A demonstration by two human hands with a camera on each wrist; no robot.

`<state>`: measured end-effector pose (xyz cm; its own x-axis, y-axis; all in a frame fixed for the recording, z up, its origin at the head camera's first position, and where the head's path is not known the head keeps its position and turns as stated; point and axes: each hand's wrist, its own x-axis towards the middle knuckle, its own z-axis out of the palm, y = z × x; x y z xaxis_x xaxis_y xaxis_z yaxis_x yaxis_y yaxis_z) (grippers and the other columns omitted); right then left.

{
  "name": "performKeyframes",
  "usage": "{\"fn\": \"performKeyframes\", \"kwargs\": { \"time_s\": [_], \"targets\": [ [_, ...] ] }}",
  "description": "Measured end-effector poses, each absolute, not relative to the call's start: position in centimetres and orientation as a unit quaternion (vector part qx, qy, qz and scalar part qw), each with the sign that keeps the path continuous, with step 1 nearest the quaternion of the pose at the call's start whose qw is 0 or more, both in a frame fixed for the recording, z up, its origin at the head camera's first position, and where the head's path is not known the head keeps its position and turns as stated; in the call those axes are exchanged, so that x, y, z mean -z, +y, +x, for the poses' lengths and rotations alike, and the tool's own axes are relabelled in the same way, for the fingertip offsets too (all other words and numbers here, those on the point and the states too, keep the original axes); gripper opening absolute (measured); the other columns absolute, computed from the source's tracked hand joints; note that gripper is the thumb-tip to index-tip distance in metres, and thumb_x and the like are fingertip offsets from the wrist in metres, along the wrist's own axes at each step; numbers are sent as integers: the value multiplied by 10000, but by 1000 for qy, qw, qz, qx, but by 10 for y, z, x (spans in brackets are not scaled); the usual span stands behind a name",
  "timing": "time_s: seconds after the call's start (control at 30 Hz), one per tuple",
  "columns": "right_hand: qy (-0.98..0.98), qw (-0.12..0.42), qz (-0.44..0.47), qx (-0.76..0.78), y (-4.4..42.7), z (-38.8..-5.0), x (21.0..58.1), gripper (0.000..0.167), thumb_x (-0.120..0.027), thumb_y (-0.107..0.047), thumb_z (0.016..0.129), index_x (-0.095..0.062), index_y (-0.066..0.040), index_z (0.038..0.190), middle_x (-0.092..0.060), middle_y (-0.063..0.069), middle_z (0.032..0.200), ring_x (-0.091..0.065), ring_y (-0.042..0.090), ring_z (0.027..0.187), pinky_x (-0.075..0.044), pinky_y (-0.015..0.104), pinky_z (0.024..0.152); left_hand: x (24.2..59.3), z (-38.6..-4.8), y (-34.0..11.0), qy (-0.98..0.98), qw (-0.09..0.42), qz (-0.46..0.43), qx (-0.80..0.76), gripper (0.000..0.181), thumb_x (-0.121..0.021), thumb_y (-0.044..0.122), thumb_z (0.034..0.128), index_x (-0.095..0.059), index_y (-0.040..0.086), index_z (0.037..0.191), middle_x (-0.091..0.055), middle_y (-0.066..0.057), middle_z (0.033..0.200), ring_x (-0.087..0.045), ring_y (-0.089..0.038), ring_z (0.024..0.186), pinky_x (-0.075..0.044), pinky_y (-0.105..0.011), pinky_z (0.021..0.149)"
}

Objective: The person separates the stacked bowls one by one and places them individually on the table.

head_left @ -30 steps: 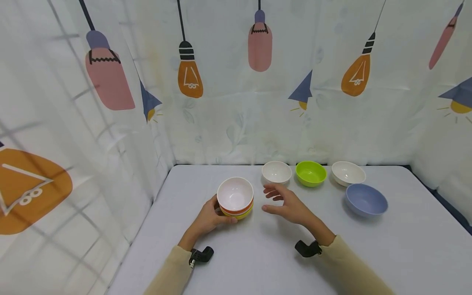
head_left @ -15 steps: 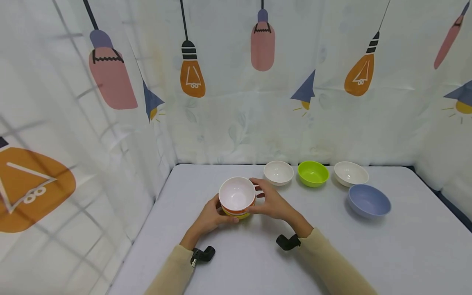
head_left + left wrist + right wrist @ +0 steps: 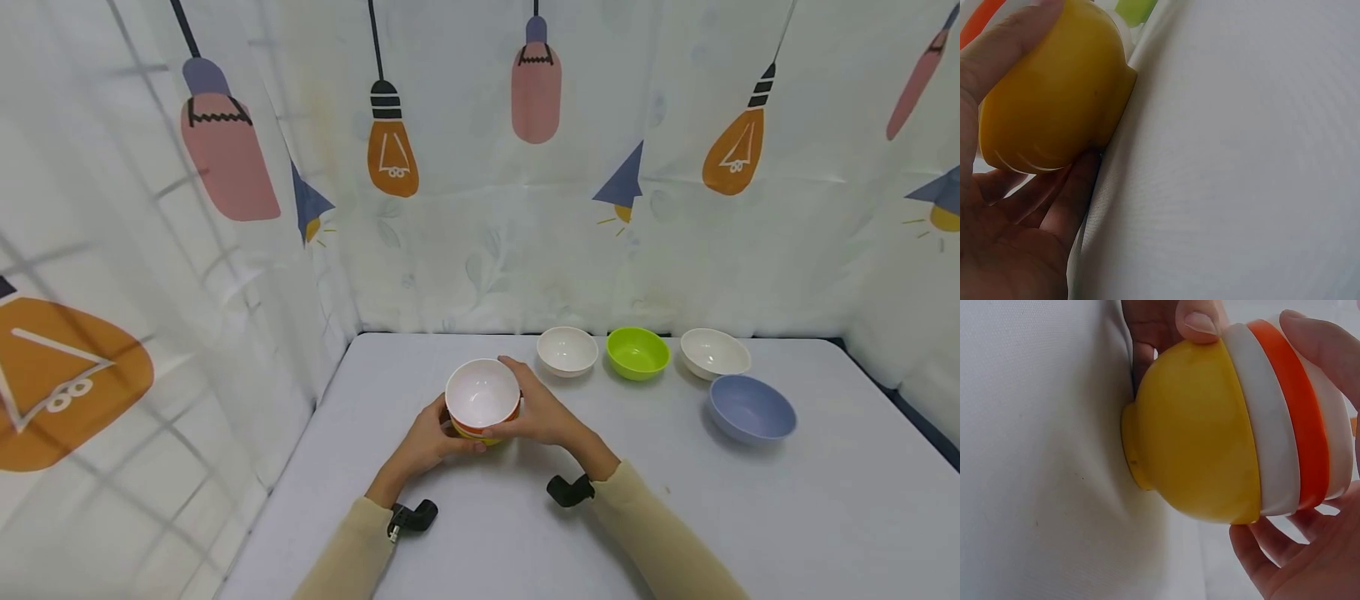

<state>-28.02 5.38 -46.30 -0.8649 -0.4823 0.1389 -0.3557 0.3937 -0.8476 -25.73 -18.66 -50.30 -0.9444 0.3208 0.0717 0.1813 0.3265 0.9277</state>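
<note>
A stack of nested bowls stands on the white table between both hands. Its lowest is a yellow bowl [image 3: 1191,437], foot down on the cloth. Above that come a white bowl [image 3: 1266,419], an orange bowl [image 3: 1300,425] and a pale white bowl [image 3: 482,393] on top, which looks hollow inside from the head view. My left hand [image 3: 423,442] holds the yellow bowl, thumb on its near side and fingers behind and low. From the right, my right hand [image 3: 543,408] grips the upper bowls, thumb in front and fingers around the far side.
Along the table's back edge sit a small white bowl [image 3: 567,352], a green bowl [image 3: 637,353] and a wider white bowl [image 3: 715,353]. A blue bowl [image 3: 752,408] is in front of them at right. Patterned curtains [image 3: 465,250] enclose the table [image 3: 750,517].
My right hand has come left from beside the stack and closed around its upper bowls. The left hand keeps its hold, and the stack stays in place.
</note>
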Motion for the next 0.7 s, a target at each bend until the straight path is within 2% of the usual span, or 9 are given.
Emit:
{"fn": "performKeyframes", "kwargs": {
  "time_s": [0.37, 0.7],
  "targets": [
    [829, 22, -273, 487, 56, -280, 465, 1046, -965, -420, 669, -395, -261, 1532, -470, 10, 1447, -515, 197, 1295, -481, 471, 1072, 508, -259, -186, 811, 59, 156, -561, 987, -958, 243, 714, -407, 201, 1532, -555, -33, 1468, -557, -253, 1331, -499, -434, 1090],
    [829, 9, -277, 486, 54, -282, 466, 1021, -968, -425, 661, -435, -252, 1515, -480, 35, 1427, -515, 206, 1286, -485, 458, 1055, 505, -258, -186, 812, 59, 152, -561, 990, -959, 235, 711, -408, 208, 1533, -554, -30, 1470, -557, -252, 1331, -495, -441, 1095]
  ]
}}
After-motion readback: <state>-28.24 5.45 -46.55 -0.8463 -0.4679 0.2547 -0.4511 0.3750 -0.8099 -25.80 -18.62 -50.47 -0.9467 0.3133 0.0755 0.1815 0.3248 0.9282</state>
